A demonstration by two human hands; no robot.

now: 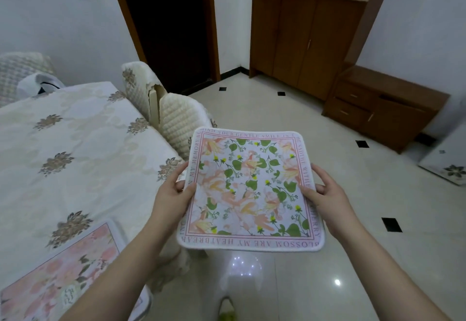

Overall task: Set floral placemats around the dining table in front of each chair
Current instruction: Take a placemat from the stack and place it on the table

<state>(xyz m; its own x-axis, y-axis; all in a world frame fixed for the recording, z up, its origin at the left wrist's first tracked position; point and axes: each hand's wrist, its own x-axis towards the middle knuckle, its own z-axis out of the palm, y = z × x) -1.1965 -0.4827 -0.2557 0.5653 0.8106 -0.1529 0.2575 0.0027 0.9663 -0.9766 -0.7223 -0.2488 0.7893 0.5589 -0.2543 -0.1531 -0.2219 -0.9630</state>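
Note:
I hold a square floral placemat [249, 189] flat in the air, to the right of the dining table [75, 149] and above the floor. My left hand [174, 192] grips its left edge, thumb on top. Gripping the right edge the same way is my right hand [325, 194]. The mat has a white rim, pink border with lettering, and pink flowers with green leaves. Another floral placemat [60, 272] lies on the table's near corner. The table wears a cream cloth with brown flower motifs.
Two cream quilted chairs [174, 119] stand at the table's right side, another chair [22, 68] at the far left. A white bag [40, 83] lies at the table's far end. Wooden cabinets [302, 40] and a low drawer unit [383, 106] line the far wall; glossy tiled floor lies ahead.

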